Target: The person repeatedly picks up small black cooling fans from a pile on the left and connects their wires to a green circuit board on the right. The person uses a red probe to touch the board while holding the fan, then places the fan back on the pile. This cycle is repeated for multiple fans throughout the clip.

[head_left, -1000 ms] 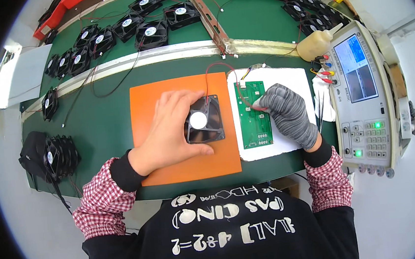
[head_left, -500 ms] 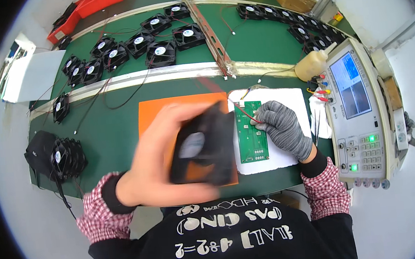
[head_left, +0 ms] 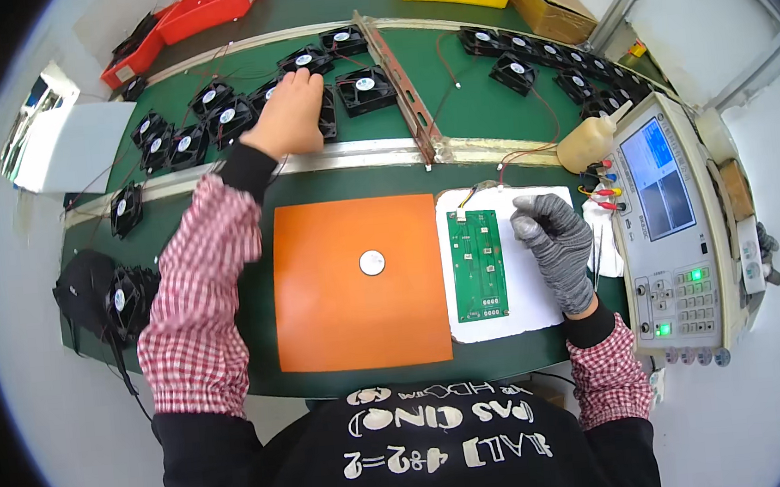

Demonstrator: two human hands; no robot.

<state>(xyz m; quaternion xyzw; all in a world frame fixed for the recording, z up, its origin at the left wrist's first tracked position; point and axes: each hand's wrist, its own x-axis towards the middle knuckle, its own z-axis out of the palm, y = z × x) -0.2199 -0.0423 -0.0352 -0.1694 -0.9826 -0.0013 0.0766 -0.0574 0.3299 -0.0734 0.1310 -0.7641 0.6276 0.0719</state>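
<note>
My left hand (head_left: 293, 115), bare, reaches over a black cooling fan (head_left: 329, 117) in the back left group. Its fingers stretch past the fan and are partly bent; the thumb is hidden, and the fan still lies on the bench. My right hand (head_left: 557, 245), in a grey striped glove, hovers over the right edge of a white pad (head_left: 544, 309). Its thumb and forefinger are a little apart, with nothing visible between them. Beside it a green circuit board (head_left: 478, 268) lies on the pad, with a cable plugged into its top end.
An orange mat (head_left: 359, 311) with a round white sticker (head_left: 371, 263) lies left of the pad. A slotted metal bar (head_left: 399, 80) divides the fans behind. On the right stand a glue-coloured squeeze bottle (head_left: 585, 143) and a test instrument (head_left: 670, 210); more fans (head_left: 130, 299) lie left.
The fan my left hand held over the orange mat is gone from there. Another fan now lies behind the metal bar at right. My left hand is at the back left; my right let go of the wire.
</note>
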